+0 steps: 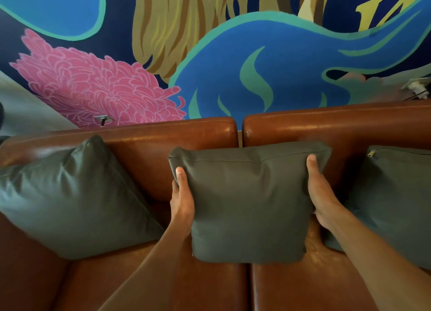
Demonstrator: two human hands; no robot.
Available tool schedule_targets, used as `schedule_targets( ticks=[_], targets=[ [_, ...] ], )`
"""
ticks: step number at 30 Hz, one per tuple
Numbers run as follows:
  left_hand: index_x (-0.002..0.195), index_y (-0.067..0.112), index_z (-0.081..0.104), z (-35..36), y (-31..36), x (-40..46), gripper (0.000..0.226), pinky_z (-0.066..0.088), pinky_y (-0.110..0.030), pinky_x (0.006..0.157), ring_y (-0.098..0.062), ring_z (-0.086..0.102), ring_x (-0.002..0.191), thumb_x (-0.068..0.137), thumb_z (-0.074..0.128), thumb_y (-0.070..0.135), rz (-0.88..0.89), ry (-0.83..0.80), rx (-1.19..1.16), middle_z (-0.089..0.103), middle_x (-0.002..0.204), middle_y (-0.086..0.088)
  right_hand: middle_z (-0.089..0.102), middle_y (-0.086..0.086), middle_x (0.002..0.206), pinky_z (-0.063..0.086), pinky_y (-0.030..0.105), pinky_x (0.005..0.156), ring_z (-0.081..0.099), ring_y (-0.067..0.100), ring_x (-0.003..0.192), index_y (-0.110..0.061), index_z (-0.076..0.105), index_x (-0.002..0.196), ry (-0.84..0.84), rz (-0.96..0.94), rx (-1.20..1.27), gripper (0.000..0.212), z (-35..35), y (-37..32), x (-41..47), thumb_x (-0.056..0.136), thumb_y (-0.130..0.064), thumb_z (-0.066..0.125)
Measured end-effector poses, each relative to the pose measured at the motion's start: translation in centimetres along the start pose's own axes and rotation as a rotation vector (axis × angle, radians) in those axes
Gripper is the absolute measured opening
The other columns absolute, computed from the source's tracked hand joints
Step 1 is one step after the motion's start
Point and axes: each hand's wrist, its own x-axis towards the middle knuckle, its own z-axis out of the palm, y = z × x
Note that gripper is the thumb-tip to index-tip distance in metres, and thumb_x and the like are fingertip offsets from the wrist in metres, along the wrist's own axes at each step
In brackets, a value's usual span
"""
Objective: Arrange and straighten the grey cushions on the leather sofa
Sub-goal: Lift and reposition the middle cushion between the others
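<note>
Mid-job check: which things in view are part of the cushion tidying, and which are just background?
Part of the job:
middle grey cushion, gripped at its sides by the left hand and right hand
left grey cushion
right grey cushion
leather sofa

Background:
wall mural
metal wall fitting

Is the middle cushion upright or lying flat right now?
Upright. The middle cushion stands on its bottom edge over the seat seam, top seam near level, left hand and right hand gripping its sides.
</note>
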Motion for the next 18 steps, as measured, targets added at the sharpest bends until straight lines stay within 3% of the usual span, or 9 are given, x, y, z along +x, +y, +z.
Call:
schedule_targets(
  ticks=[5,13,15,18],
  targets=[
    [0.160,0.038,0.027,1.1,-0.2,0.5,0.093,0.034,-0.054,0.115,-0.037,0.041,0.143,0.083,0.023,0.091,-0.059,-0.030,0.053,0.040,0.160,-0.012,0.035,-0.002,0.171,0.021,0.061,0.125,0.032,0.029,0.157,-0.036,0.024,0.167,0.012,0.075,-0.087,0.090,-1.2,-0.3,0.3,0.093,-0.085,0.030],
    [0.156,0.042,0.032,0.2,-0.1,2.4,0.112,0.037,-0.056,0.116,-0.035,0.047,0.139,0.064,0.025,0.104,-0.017,-0.072,0.106,0.047,0.156,-0.008,0.033,-0.005,0.171,0.019,0.073,0.122,0.029,0.032,0.158,-0.043,0.023,0.167,-0.050,0.109,-0.118,0.092,-1.6,-0.3,0.5,0.088,-0.090,0.034],
    [0.157,0.042,0.030,0.3,-0.1,2.3,0.103,0.038,-0.056,0.116,-0.035,0.047,0.139,0.072,0.026,0.100,0.001,-0.051,0.133,0.047,0.156,-0.007,0.033,-0.005,0.171,0.021,0.069,0.121,0.030,0.033,0.157,-0.044,0.020,0.166,-0.024,0.086,-0.110,0.086,-1.8,-0.4,0.6,0.092,-0.084,0.038],
    [0.160,0.038,0.022,0.7,0.4,1.3,0.074,0.034,-0.051,0.118,-0.030,0.040,0.145,0.096,0.026,0.076,0.232,0.098,0.241,0.039,0.162,-0.002,0.041,-0.001,0.166,0.034,0.055,0.120,0.041,0.031,0.150,-0.041,0.020,0.166,0.089,-0.097,-0.133,0.080,-1.8,-0.4,0.9,0.098,-0.069,0.051]
  ],
)
